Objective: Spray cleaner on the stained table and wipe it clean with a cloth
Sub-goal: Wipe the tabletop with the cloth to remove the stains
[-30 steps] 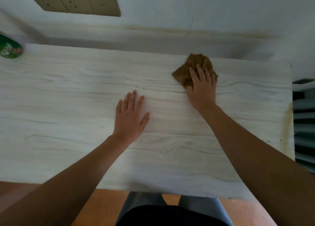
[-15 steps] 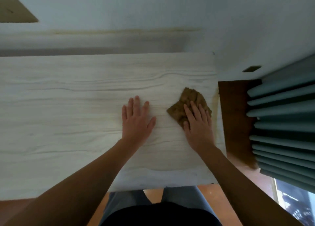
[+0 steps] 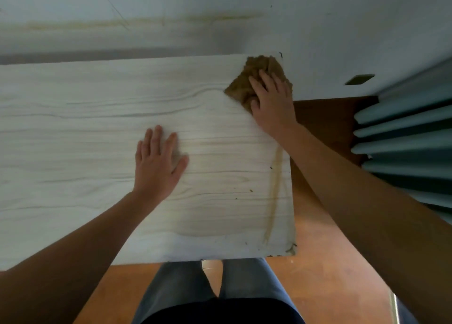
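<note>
A pale wood-grain table fills the left and middle of the head view. My right hand presses a crumpled brown cloth flat against the table's far right corner, fingers straight on top of it. My left hand rests flat on the tabletop near the middle, fingers spread, holding nothing. A yellowish-brown stain streak runs along the table's right edge, with a few dark specks beside it. No spray bottle is in view.
A white wall with a faint yellow line stands right behind the table. Blue-grey pleated curtains hang at the right. Orange-brown floor shows below the table's right and front edges, with my legs at the front.
My right hand has pushed the cloth away from me, from the middle of the right edge up to the far right corner. My left hand stays flat on the table. The view shifted.
</note>
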